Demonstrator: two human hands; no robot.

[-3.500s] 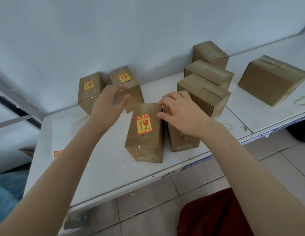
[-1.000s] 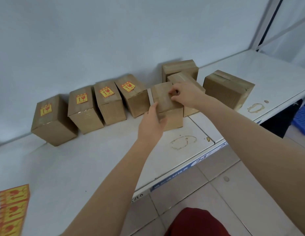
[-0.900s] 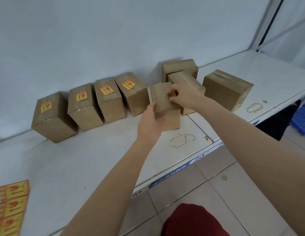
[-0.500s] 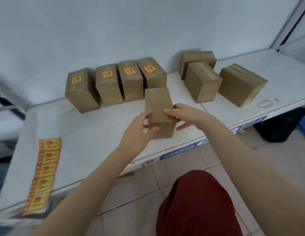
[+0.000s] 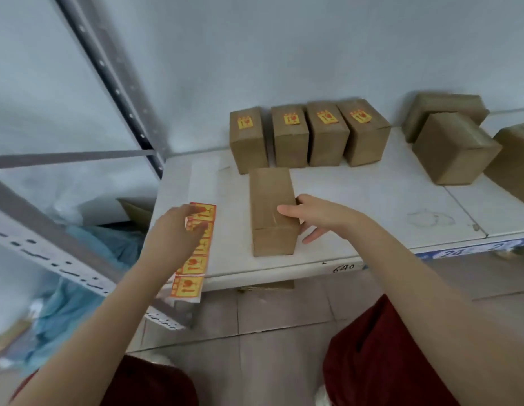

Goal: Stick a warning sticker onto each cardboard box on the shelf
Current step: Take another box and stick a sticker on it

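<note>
White shelf (image 5: 357,200): bare box (image 5: 271,200) runs near-to-far, just right of sticker strip (image 5: 193,265). There the left grip (image 5: 173,232) touches, hold unclear; right grip (image 5: 316,215), fingers spread, steadies box.

— What can you read from your side?
— On the shelf (image 5: 357,194), at the front edge, a handwritten number (image 5: 344,268) says "640", and the blue label strip (image 5: 465,251) shows "24".
— And the yellow stickers (image 5: 245,123)?
— On four cardboard boxes (image 5: 290,145) and on the sticker strip (image 5: 193,263) I see a red arrow and a glass sign. The small letters I cannot read.
</note>
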